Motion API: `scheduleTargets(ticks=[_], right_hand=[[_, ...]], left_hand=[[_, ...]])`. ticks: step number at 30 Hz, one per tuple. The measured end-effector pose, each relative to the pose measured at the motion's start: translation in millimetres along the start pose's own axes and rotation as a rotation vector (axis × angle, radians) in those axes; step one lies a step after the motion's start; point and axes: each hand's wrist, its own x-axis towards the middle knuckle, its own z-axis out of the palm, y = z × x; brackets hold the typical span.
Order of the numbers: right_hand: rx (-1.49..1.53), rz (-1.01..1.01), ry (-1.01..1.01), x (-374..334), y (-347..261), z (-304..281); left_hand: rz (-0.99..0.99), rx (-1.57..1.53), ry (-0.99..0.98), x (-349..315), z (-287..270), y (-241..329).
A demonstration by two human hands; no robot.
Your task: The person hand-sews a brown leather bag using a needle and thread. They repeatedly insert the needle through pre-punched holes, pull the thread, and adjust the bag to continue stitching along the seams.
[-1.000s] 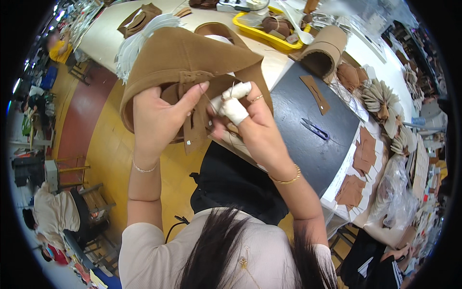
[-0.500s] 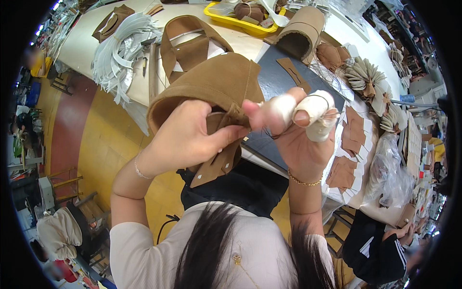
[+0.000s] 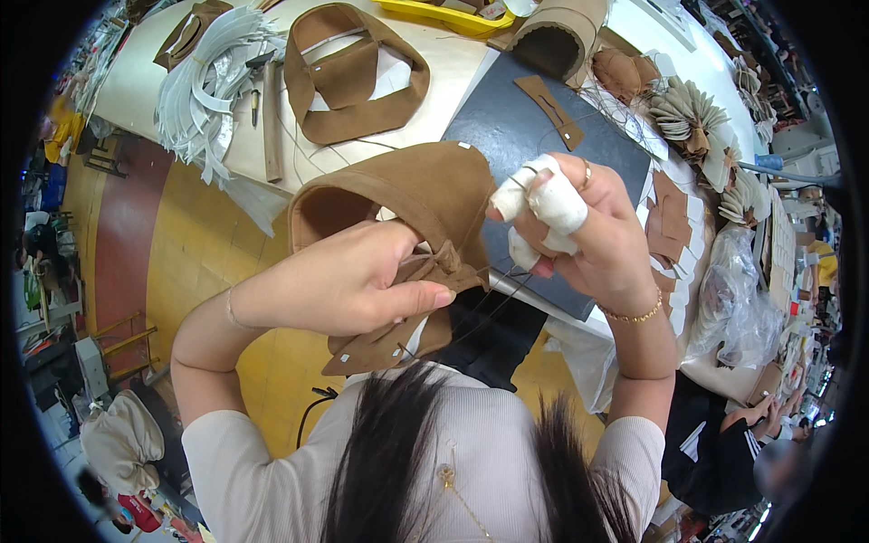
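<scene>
My left hand is closed on a brown suede bag, its fingers inside the opening and its thumb along the outer edge. A gathered, knot-like fold of the suede lies beside that thumb. Loose brown flaps with small white marks hang below it. To the right, my right hand is raised apart from the bag, its fingers curled in and several wrapped in white tape. Thin dark thread runs from the bag's edge to the closed right fingers, where the grip itself is partly hidden.
A similar suede bag lies on the table beyond, beside a hammer and white strips. A dark mat bears a slotted suede strap. Farther back are a curved brown form and a yellow tray.
My right hand has drawn away from the bag's edge to the right, and thread now stretches between them. The bag in my left hand has come down slightly.
</scene>
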Motion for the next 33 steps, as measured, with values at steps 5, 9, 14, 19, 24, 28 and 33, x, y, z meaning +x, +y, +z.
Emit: scheduleTargets(ticks=[5, 9, 14, 19, 24, 28, 33], right_hand=[[0.015, 0.000, 0.010, 11.7, 20.6, -7.1], [0.093, -0.516, 0.014, 13.4, 0.7, -10.4], [-0.396, -0.520, 0.073, 30.5, -43.2, -22.6], [-1.395, -0.547, 0.155, 29.6, -48.3, -30.4], [-1.216, -0.291, 0.202, 1.4, -67.7, -29.9], [-1.321, -0.193, 0.393, -21.5, -82.4, -31.7], [-1.516, -0.376, 0.390, -39.8, -88.3, -43.2]], left_hand=[[0.008, -0.140, 0.008, 0.1, 4.9, -11.5], [0.221, -0.457, 0.313, 13.5, 17.9, -15.8], [0.040, -0.536, 0.054, 28.0, 13.2, -7.6], [0.027, -0.131, 0.408, 22.4, -28.8, 0.9], [0.250, 0.067, 0.482, 131.6, -76.4, -12.9], [0.100, 0.165, 0.050, 179.1, -76.5, -27.6], [-0.111, 0.080, -0.082, 163.9, -62.1, -29.7]])
